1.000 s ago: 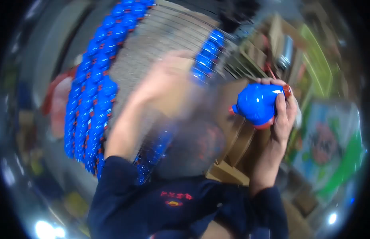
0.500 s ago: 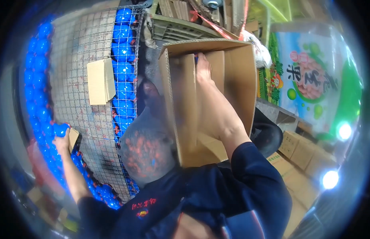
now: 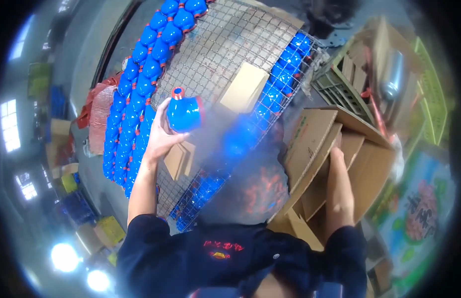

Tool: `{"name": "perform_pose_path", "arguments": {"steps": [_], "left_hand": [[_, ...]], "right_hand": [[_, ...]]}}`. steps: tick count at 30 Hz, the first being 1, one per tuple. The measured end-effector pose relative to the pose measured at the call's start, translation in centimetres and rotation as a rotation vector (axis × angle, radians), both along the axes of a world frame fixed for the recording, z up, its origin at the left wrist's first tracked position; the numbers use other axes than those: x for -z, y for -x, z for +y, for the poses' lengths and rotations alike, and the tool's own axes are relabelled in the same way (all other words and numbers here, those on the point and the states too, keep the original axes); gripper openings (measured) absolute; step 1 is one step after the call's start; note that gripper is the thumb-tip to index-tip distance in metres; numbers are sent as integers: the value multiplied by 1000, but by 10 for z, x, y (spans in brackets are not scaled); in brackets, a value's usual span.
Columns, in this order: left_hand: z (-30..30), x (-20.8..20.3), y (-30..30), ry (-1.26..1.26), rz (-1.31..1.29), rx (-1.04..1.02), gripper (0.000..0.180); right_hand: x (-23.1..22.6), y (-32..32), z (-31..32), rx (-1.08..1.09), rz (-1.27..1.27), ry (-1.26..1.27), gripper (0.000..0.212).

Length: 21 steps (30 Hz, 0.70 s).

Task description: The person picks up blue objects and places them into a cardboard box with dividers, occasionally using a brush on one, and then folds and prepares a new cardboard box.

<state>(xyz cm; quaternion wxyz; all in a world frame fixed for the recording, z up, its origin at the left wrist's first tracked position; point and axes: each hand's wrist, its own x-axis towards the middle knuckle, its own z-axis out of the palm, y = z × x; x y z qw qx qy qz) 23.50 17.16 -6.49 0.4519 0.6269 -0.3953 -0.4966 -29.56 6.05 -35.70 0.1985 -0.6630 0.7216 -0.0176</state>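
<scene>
My left hand (image 3: 163,131) is closed around a glossy blue pipe fitting (image 3: 185,114), a rounded body with a small red-rimmed neck on top and a wider red-edged end. It is held above a wire-mesh rack (image 3: 200,59), beside long rows of similar blue fittings (image 3: 151,67). Reaching into an open cardboard box (image 3: 310,134), my right hand (image 3: 335,151) is among upright cardboard dividers (image 3: 350,154). The dividers hide its fingers, so I cannot see whether it holds anything. Thin cardboard pieces (image 3: 245,87) lie on the mesh, with more cardboard (image 3: 178,161) near my left wrist.
Another row of blue fittings (image 3: 281,77) runs along the rack's right side. A hazy bag of red bits (image 3: 263,191) sits between rack and box. Beyond the box stands a green crate (image 3: 342,82) of cardboard. A printed sheet (image 3: 419,208) lies at the right.
My left hand has brought the blue fitting away from the rows, up over the mesh. The view has swung left, so rack and box appear further right. My right hand stays inside the box.
</scene>
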Motion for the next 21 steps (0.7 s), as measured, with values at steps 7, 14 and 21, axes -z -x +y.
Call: {"name": "perform_pose_path", "arguments": {"steps": [7,14,21], "left_hand": [[7,-52,59,134,-17,187,108],[-6,-103,153,174,202,714,108],[-34,-61,150,209,-10,102,39]], "right_hand": [[-278,-77,51,274,-922,590,29],[-425,-138,78,-628,-1164,496,49],[-378,8,122,334,-1379,506,26]]}}
